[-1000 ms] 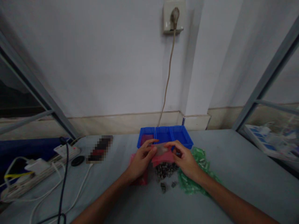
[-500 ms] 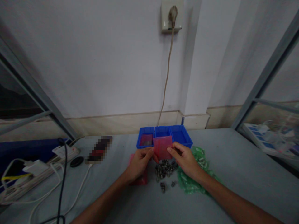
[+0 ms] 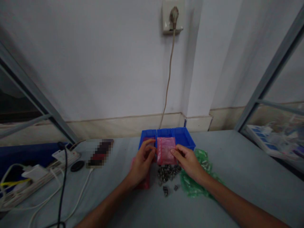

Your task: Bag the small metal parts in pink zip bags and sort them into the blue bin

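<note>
Both hands hold a small pink plastic bag [image 3: 165, 150] upright above a pile of small dark metal parts [image 3: 168, 173] on the grey table [image 3: 237, 164]. My left hand [image 3: 142, 163] pinches the bag's left edge with curled fingers. My right hand [image 3: 187, 161] pinches its right edge. Behind the bag stands a blue tray [image 3: 184, 138] with three compartments. A stack of pink bags [image 3: 142, 183] lies under my left wrist. A heap of green bags [image 3: 198, 177] lies under my right wrist.
A power strip [image 3: 35, 177] with plugs and cables lies at the left, next to a black round lid [image 3: 77, 165] and a blurred dark object [image 3: 101, 153]. A cord runs up to a wall socket [image 3: 172, 17]. Metal frame bars stand at both sides.
The pink bag was low over the metal parts, then got lifted and turned upright in front of the blue tray. Both hands kept hold of it and rose slightly.
</note>
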Demonstrator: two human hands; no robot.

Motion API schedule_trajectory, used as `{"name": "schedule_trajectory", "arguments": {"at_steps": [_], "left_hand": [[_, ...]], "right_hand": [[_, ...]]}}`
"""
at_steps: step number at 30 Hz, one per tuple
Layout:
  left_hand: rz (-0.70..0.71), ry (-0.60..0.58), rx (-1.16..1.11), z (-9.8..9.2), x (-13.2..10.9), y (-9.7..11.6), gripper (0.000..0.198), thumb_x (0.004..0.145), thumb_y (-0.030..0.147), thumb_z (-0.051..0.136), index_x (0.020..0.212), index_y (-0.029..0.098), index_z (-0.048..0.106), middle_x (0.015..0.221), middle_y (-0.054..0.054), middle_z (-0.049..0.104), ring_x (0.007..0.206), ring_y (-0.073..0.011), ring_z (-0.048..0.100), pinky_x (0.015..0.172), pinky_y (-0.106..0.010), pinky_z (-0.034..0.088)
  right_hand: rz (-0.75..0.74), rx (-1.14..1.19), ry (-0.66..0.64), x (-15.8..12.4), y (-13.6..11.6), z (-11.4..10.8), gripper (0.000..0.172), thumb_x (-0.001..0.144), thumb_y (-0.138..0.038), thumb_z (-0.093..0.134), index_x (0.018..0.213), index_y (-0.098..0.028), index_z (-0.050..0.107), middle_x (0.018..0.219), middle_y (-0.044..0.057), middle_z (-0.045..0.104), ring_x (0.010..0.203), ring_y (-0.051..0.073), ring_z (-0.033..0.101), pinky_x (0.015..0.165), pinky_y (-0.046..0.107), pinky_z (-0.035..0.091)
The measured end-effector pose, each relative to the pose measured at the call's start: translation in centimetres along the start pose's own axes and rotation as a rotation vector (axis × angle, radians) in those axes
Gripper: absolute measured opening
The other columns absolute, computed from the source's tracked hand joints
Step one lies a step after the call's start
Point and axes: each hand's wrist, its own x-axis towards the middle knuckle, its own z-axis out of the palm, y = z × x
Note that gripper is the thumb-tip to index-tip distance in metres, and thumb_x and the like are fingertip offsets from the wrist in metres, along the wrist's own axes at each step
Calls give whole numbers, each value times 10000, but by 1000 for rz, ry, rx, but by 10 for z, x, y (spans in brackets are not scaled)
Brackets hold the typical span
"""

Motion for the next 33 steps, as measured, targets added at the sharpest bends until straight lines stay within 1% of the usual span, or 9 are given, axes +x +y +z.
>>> {"name": "schedule_trajectory", "arguments": {"at_steps": [4, 8, 13, 18, 22, 26, 29, 31, 33], "left_hand": [[36, -47, 10, -1, -1, -1, 485, 1017, 319, 676, 1474, 288, 515, 1163, -55, 660, 775, -148, 597, 700, -263, 480], [32, -103, 108, -4, -1, -6, 394, 1003, 266, 665, 1397, 268, 635, 1124, -54, 670, 773, -152, 589, 693, -263, 469], [43, -112, 151, -5, 1, -5, 287, 956, 331, 741, 1225, 233, 749, 1189, -74, 668, 876, -174, 626, 778, -282, 508], [-21, -67, 77, -4, 1, -3, 303, 929, 413, 753, 1141, 198, 763, 1114, -82, 748, 964, -230, 688, 876, -325, 531], [-66, -44, 84, -4, 2, -2, 345, 937, 502, 739, 1042, 176, 782, 1005, -77, 779, 922, -238, 699, 851, -330, 537], [-101, -43, 53, -3, 1, 1, 363, 974, 534, 704, 1011, 183, 787, 925, -57, 772, 863, -217, 691, 809, -312, 542], [-140, -16, 21, -2, 2, 2, 392, 961, 561, 714, 956, 173, 765, 810, -27, 729, 787, -200, 662, 721, -281, 526], [-152, -25, -19, -3, 2, 2, 398, 955, 566, 719, 981, 171, 766, 822, -28, 732, 819, -209, 669, 721, -277, 530], [-158, -60, -59, -3, 3, 2, 411, 956, 574, 716, 1028, 173, 772, 880, -44, 756, 881, -227, 685, 754, -291, 549]], "right_hand": [[22, 26, -15, 1, 2, 1, 466, 963, -632, 660, 750, -232, 554, 626, -59, 419, 567, 141, 393, 511, 264, 282], [12, 25, -24, 1, 3, 1, 476, 961, -630, 669, 742, -225, 549, 654, -57, 412, 579, 134, 392, 511, 258, 289], [7, 43, -23, -1, 1, 2, 497, 956, -645, 676, 733, -221, 540, 675, -51, 411, 598, 131, 391, 503, 244, 300], [78, 125, -61, -5, -2, 3, 495, 956, -694, 651, 802, -230, 579, 667, -57, 414, 529, 118, 352, 453, 241, 272], [114, 171, -72, -6, -2, 4, 516, 949, -732, 634, 854, -225, 636, 712, -29, 530, 497, 110, 376, 427, 247, 273], [52, 155, -67, -7, -4, 3, 491, 993, -686, 606, 917, -214, 718, 795, -6, 569, 488, 97, 414, 424, 248, 322], [-42, 109, -26, -7, -9, 2, 432, 1009, -631, 619, 1048, -229, 770, 1027, 38, 617, 493, 77, 460, 423, 255, 362], [-84, 99, -11, -7, -11, 0, 413, 1010, -612, 626, 1129, -246, 776, 1160, 64, 624, 509, 77, 487, 423, 261, 378], [-71, 106, -30, -7, -12, -1, 426, 1019, -607, 613, 1196, -252, 768, 1037, 54, 656, 525, 104, 498, 439, 261, 383]]}}
